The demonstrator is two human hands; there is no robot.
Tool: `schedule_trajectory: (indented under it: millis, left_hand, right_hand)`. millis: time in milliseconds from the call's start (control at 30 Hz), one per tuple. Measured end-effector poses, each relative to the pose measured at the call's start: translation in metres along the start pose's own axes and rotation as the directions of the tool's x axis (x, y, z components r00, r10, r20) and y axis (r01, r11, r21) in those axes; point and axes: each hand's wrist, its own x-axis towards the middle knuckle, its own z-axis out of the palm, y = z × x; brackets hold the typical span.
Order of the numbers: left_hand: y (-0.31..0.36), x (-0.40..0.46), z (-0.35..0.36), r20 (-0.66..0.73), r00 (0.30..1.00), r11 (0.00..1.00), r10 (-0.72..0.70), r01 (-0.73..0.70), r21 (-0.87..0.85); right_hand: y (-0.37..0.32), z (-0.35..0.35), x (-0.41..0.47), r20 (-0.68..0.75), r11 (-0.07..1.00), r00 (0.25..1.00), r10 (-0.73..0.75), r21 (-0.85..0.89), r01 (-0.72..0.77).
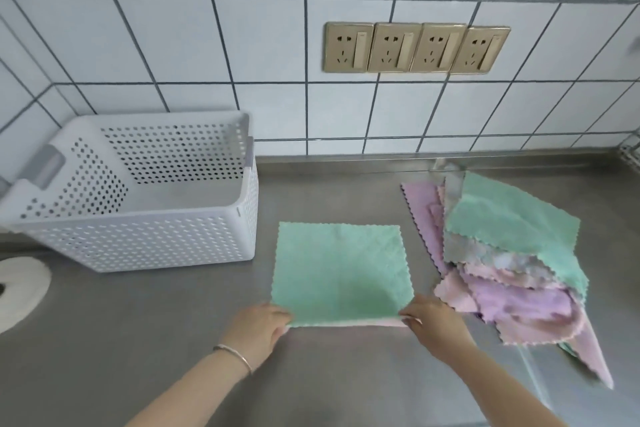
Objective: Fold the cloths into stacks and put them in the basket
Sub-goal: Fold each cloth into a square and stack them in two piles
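Observation:
A green cloth [341, 270] with a pink underside lies flat on the steel counter in front of me. My left hand [258, 328] pinches its near left corner and my right hand [434, 321] pinches its near right corner; the near edge is slightly lifted, showing pink. A loose pile of green, grey, pink and purple cloths [512, 263] lies to the right. The white perforated basket [145, 239] stands at the left, with nothing visible inside it.
The steel counter [156, 340] runs to a white tiled wall with a row of gold sockets [415, 48]. A white round object [20, 288] sits at the far left edge. A wire rack edge [632, 152] shows at the far right.

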Motion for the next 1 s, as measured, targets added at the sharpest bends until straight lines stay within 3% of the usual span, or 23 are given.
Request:
schedule_trajectory:
  millis: [133,200,267,367,500,567,667,767,833,1000]
  left_hand:
    - [0.008,-0.018,0.019,0.09,0.994,0.995,-0.067,0.073,-0.075]
    - [0.01,-0.021,0.019,0.231,0.966,0.985,-0.114,0.14,-0.098]
    - [0.014,-0.023,0.013,0.352,0.914,0.965,-0.201,0.246,-0.088]
    - [0.015,-0.023,0.01,0.483,0.845,0.96,-0.229,0.279,-0.034]
    - [0.011,-0.015,0.006,0.618,0.759,0.953,-0.206,0.298,-0.049]
    - [0.006,-0.008,0.001,0.652,0.731,0.945,-0.202,0.32,-0.065]
    - [0.001,0.009,-0.015,0.621,0.75,0.902,-0.227,0.403,-0.157]
    - [-0.009,0.026,-0.029,0.482,0.804,0.762,-0.349,0.543,-0.354]
    - [-0.016,0.039,-0.031,0.397,0.802,0.636,-0.446,0.596,-0.491]
    - [-0.012,0.061,-0.026,0.375,0.647,0.214,-0.664,0.645,-0.734]
  right_hand:
    - [0.004,0.018,-0.017,-0.01,0.999,0.999,-0.037,0.023,0.037]
    - [0.005,0.017,-0.019,-0.001,0.998,0.999,-0.037,0.05,0.037]
    - [0.006,0.013,-0.019,0.116,0.999,0.993,0.006,0.047,-0.012]
    - [0.005,0.007,-0.016,0.286,0.999,0.958,0.022,-0.034,-0.012]
    - [0.001,0.0,-0.01,0.548,0.995,0.837,0.014,-0.093,0.044]
    - [0.002,-0.003,-0.002,0.6,0.997,0.799,0.023,-0.071,0.025]
    - [0.004,-0.012,0.014,0.588,0.999,0.807,0.044,-0.011,-0.046]
    - [0.008,-0.027,0.035,0.505,0.983,0.86,0.071,0.109,-0.145]
    - [0.012,-0.034,0.05,0.444,0.949,0.893,0.08,0.241,-0.204]
    - [0.012,-0.028,0.072,0.311,0.852,0.936,0.164,0.433,-0.293]
